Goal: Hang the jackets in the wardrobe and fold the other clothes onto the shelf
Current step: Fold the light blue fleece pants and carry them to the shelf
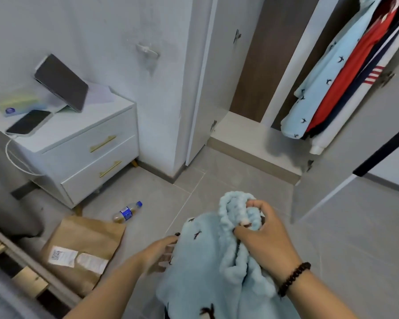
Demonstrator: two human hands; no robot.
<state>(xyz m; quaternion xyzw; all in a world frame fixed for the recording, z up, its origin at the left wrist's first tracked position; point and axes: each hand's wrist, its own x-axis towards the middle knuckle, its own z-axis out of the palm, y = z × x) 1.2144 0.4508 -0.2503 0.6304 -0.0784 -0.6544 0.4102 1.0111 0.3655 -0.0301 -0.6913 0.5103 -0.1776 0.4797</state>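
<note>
While your right hand (260,236) bunches the pale blue fleece garment (207,268) at its top, it hangs downward; your left hand (164,252), fingers straight, touches its left edge.

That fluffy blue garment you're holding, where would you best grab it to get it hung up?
Probably at the ruffled collar, from above. The right hand already grips the garment there, and the body hangs straight down beneath it. The left hand touches the left edge and could spread the shoulders for a hanger.
</note>
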